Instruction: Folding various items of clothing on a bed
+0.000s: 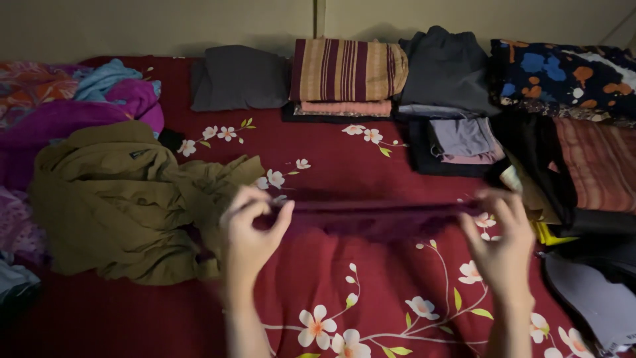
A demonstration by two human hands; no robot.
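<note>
An olive garment [119,199] is left crumpled at the bed's [371,166] left edge. A dark maroon cloth [377,215] is held stretched above the bed's middle, pinched by the left hand [252,229] and right hand [500,238]. Folded stacks [348,76] are already ranged along the far edge.

one view only, from a camera worn on the person's head. it looks forward and down across a bed with a dark red flowered bedspread [344,166], toward the wall [165,26] at the far edge. both hands, the left hand [248,232] and right hand [503,242], sit close in the lower frame; folded piles lie farther off along the wall.
</note>
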